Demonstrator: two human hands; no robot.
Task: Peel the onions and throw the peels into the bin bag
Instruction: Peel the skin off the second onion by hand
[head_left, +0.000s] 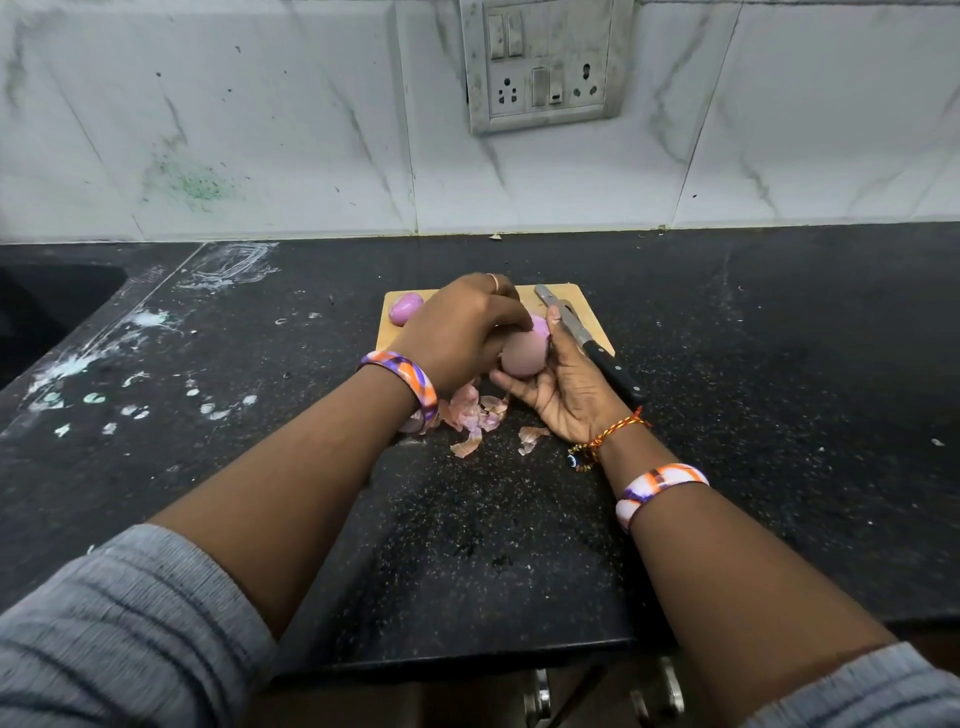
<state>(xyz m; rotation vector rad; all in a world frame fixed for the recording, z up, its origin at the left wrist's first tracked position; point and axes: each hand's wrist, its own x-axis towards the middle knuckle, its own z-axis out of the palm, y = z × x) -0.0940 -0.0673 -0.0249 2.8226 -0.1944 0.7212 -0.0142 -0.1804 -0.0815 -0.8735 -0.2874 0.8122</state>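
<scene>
A pinkish onion (523, 352) with part of its skin loosened is cradled in my right hand (563, 387), palm up, just in front of the wooden cutting board (569, 296). From above, my left hand (460, 332) grips the onion, fingers curled at its top edge. A peeled purple onion (405, 307) lies on the board's far left corner. Loose dry peels (475, 415) are scattered on the black counter under and between my wrists. No bin bag is in view.
A knife (589, 340) with a black handle lies along the board's right side, close to my right hand. The dark sink (47, 306) opens at the far left. White smears mark the counter's left part. A switch and socket panel (543, 62) sits on the tiled wall.
</scene>
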